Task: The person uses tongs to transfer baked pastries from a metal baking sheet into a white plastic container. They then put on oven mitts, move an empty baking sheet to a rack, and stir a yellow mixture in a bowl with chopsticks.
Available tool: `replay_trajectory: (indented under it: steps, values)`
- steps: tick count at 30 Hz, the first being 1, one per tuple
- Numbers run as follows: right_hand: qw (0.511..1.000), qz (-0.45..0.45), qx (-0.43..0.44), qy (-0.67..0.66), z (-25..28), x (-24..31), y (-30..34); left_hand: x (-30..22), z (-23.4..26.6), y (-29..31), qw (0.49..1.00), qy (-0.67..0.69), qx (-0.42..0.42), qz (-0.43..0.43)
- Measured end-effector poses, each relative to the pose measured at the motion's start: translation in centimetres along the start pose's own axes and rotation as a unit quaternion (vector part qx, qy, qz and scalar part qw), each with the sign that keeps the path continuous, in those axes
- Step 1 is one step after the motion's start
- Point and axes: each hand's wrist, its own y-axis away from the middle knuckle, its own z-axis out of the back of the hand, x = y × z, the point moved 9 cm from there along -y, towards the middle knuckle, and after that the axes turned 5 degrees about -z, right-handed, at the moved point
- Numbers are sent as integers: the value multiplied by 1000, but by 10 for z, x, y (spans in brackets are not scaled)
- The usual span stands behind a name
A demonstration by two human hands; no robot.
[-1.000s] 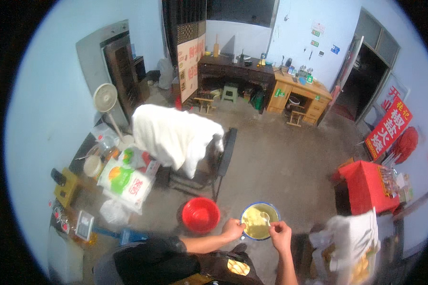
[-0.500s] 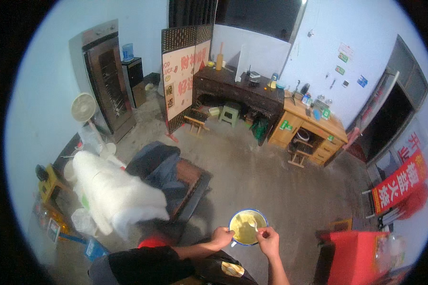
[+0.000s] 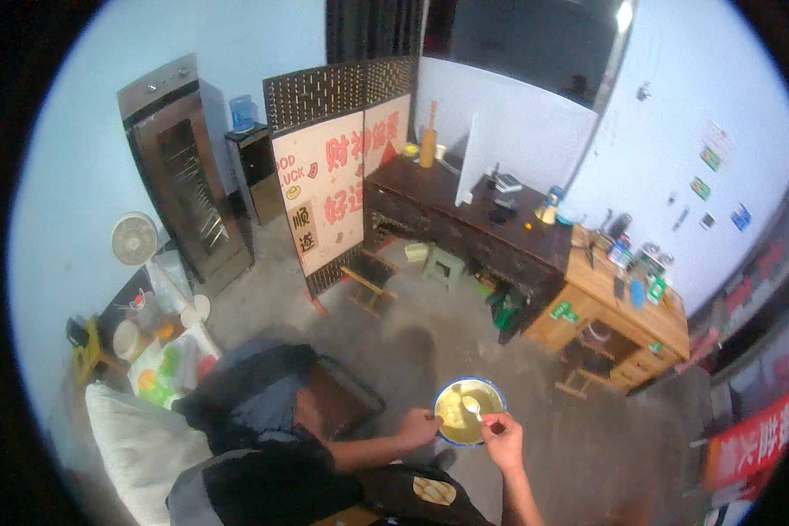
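A blue-rimmed enamel bowl [image 3: 444, 441] is held out in front of me at the lower middle. Inside it lies a pale yellow mixture [image 3: 451, 409], lumpy on its left side. My left hand [image 3: 419, 430] pinches the bowl's left rim between thumb and fingers. From the right, my right hand [image 3: 501, 438] grips the handle of a pale spoon [image 3: 472, 404], whose head is over the mixture. Whether the spoon's tip is sunk in it I cannot tell.
A dark chair-like frame [image 3: 346, 394] with dark cloth [image 3: 254, 386] stands close on my left, beside a white sack [image 3: 140, 447]. Ahead are a folding screen [image 3: 324, 193], a dark table [image 3: 465, 210], a green stool [image 3: 443, 267] and a wooden desk [image 3: 622, 307].
My view has turned and shifted forward, so the screen and desk look closer. The spoon has moved slightly within the bowl; both hands keep their holds.
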Motion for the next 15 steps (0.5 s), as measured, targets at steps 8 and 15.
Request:
replay_trajectory:
  steps: [8,15]
  values:
    - [983,-11,184,17,-68,3,-303,-37,33,-212,983,97,-114,107]
    - [942,-43,332,0,-186,37,-506,-30,113,-363,946,144,-255,142]
